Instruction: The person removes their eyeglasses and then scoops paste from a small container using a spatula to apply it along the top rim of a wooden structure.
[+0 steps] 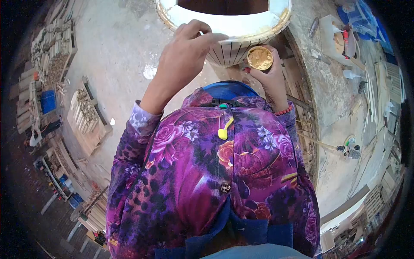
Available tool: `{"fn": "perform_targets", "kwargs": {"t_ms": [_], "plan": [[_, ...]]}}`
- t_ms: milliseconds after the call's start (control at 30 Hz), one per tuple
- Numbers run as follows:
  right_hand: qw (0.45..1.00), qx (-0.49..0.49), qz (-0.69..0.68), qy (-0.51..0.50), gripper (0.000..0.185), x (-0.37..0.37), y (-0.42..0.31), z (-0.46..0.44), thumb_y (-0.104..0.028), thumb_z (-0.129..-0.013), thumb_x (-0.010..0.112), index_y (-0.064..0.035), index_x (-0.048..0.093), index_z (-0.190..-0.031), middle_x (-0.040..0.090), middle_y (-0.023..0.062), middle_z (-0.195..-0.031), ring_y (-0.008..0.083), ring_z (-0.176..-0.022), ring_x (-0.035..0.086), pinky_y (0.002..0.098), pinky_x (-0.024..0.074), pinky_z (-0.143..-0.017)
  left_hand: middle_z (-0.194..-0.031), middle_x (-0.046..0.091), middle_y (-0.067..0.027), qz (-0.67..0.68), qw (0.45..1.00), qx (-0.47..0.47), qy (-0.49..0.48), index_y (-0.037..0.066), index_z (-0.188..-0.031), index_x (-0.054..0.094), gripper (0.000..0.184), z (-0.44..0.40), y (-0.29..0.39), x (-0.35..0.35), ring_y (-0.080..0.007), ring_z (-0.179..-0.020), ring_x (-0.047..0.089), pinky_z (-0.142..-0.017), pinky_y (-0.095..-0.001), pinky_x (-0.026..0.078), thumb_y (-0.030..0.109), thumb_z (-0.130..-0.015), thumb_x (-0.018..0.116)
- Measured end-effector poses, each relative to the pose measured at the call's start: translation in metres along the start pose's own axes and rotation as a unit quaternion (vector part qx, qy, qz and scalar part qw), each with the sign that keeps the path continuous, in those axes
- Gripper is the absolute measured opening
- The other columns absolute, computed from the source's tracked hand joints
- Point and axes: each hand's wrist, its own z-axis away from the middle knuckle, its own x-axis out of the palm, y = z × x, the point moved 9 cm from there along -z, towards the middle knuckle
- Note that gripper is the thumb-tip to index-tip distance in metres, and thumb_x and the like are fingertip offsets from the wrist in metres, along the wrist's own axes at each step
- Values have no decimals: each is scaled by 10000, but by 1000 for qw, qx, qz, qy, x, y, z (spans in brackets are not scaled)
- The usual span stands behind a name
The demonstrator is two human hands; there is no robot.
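A round, barrel-like piece (224, 26) with a white top, a dark opening and a rim of light slats with dark seams stands at the top of the head view. Smears of yellowish paste show along its rim. My left hand (183, 56) is at the near left of this rim, fingers curled in and thumb pointing right; whatever lies between the fingertips is hidden. Below the rim on the right, my right hand (272, 78) grips a small cup (260, 58) of tan-yellow paste, its open top facing me.
Stacks of wood strips (51, 47) and a wooden tray of sticks (88, 116) lie to the left, near a blue bin (48, 101). A white box (338, 41) with bottles stands at the upper right. Long boards (297, 86) run along the floor beside me.
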Motion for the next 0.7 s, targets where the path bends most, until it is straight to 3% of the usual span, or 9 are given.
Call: {"fn": "perform_targets", "kwargs": {"t_ms": [67, 133, 200, 333, 433, 533, 600, 700], "plan": [[1000, -4, 8, 4, 649, -1, -1, 1, -47, -702, 787, -25, 499, -1284, 615, 84, -1174, 169, -1112, 608, 302, 497, -959, -1050, 617, -72, -33, 999, -13, 24, 177, -1157, 737, 315, 0, 1, -5, -282, -968, 620, -827, -381, 531, 36, -894, 635], [1000, -11, 15, 12, 648, -3, -1, 1, -47, -703, 785, -26, 499, -1284, 616, 84, -1176, 169, -1114, 608, 300, 496, -960, -1041, 615, -80, 8, 998, 11, -55, 169, -1151, 739, 289, 5, 9, 6, -285, -961, 621, -821, -386, 529, 46, -909, 639], [999, 2, -27, -17, 656, 1, 5, 0, -42, -705, 784, -25, 498, -1296, 616, 84, -1180, 169, -1121, 605, 299, 493, -970, -1039, 614, -88, 52, 997, 19, -61, 160, -1152, 739, 269, 8, 7, 4, -283, -950, 619, -804, -392, 527, 63, -919, 646], [999, 1, -9, -41, 652, 9, 5, 6, -74, -713, 782, -34, 507, -1303, 619, 93, -1186, 189, -1119, 611, 318, 488, -982, -1019, 610, -90, 29, 999, -13, 33, 145, -1163, 742, 288, 6, -12, -11, -263, -938, 608, -795, -373, 515, 51, -898, 681], [992, -34, 98, -74, 648, 19, -5, 8, -121, -721, 776, -50, 520, -1313, 620, 104, -1196, 221, -1131, 610, 343, 475, -1002, -1000, 609, -62, 21, 1000, 11, -9, 178, -1109, 759, 262, 11, -16, -4, -266, -957, 615, -815, -381, 527, 75, -898, 645], [983, -32, 143, -106, 652, 29, -9, 7, -84, -715, 769, -34, 539, -1322, 607, 74, -1216, 175, -1157, 576, 314, 437, -1023, -997, 602, -54, 114, 992, 7, -46, 192, -1116, 759, 281, 11, -20, -4, -259, -974, 611, -820, -387, 531, 72, -890, 643], [981, -37, 115, -151, 645, 38, -10, 7, -158, -726, 776, -64, 541, -1320, 619, 113, -1224, 246, -1166, 592, 354, 455, -1023, -996, 601, -41, 53, 998, 14, 18, 207, -1113, 759, 312, 8, -24, -12, -249, -967, 606, -820, -379, 540, 51, -867, 647], [983, -3, 101, -150, 645, 40, 1, 5, -157, -725, 777, -65, 544, -1319, 619, 109, -1226, 245, -1161, 593, 355, 457, -1021, -1039, 602, -67, -35, 998, 46, 8, 208, -1174, 749, 324, 12, -20, -4, -248, -962, 602, -807, -363, 525, 53, -901, 667]]}}
